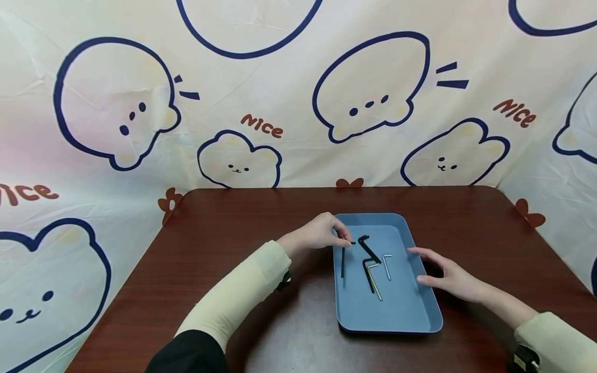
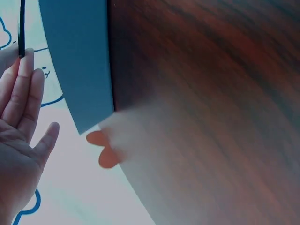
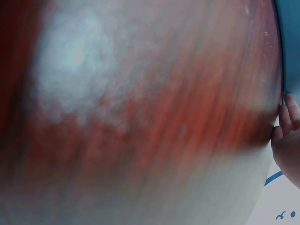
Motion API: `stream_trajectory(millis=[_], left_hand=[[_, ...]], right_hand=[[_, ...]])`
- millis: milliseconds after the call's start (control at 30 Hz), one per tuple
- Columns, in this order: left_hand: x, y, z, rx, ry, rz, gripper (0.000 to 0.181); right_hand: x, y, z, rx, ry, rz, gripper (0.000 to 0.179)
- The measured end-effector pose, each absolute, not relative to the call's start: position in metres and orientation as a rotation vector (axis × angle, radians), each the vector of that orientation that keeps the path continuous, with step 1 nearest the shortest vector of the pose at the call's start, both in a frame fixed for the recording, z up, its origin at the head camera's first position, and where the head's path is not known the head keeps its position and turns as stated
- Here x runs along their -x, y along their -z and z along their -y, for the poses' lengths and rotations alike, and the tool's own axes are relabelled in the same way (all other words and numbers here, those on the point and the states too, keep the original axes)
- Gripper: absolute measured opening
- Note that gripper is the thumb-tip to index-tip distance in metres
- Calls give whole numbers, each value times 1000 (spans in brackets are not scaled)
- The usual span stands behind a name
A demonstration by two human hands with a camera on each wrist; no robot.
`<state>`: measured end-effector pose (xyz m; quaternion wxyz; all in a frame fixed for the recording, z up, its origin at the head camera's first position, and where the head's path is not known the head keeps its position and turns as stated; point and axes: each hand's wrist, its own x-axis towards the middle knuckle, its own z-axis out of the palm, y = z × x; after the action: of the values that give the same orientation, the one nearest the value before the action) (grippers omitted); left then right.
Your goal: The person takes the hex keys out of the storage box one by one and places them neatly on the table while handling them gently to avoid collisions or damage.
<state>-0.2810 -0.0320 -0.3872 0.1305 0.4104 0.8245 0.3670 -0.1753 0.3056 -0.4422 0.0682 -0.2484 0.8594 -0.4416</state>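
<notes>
My left hand (image 1: pixel 323 231) reaches over the left rim of a blue tray (image 1: pixel 389 316) and pinches a black hex key (image 1: pixel 342 263) between thumb and fingertips. Its long arm points toward me, and the short end shows past the fingertips. From the left wrist, the same dark rod (image 2: pixel 21 28) stands out from the fingers. Inside the tray lie a thick black hex key (image 1: pixel 370 250), a thinner black one (image 1: pixel 368 275), a pale brassy one (image 1: pixel 374 282) and a small silver one (image 1: pixel 386 267). My right hand (image 1: pixel 450 275) rests at the right rim, index finger and thumb spread along it.
The tray stands on a dark brown wooden table (image 1: pixel 280 336). A cream cloth (image 1: pixel 298 93) printed with cartoon bears hangs behind the table and along its sides. Dark devices are strapped to both wrists.
</notes>
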Motion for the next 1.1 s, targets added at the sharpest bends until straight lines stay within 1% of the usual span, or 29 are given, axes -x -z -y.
stream_trajectory(millis=[200, 400, 633, 767, 1100], left_hand=[[281, 380, 52, -1196, -1098, -2392, 8], [281, 375, 72, -1155, -1097, -2426, 6], [283, 371, 96, -1061, -1054, -2524, 6], [284, 370, 109, -1006, -1054, -2545, 5], [285, 378, 146, -844, -1062, -2558, 4]], right_hand=[[174, 441, -305, 754, 1324, -2598, 59], [173, 441, -305, 796, 1329, -2603, 59], [173, 440, -305, 752, 1284, -2647, 59], [174, 440, -305, 775, 1317, -2611, 59], [174, 441, -305, 797, 1345, -2591, 59]])
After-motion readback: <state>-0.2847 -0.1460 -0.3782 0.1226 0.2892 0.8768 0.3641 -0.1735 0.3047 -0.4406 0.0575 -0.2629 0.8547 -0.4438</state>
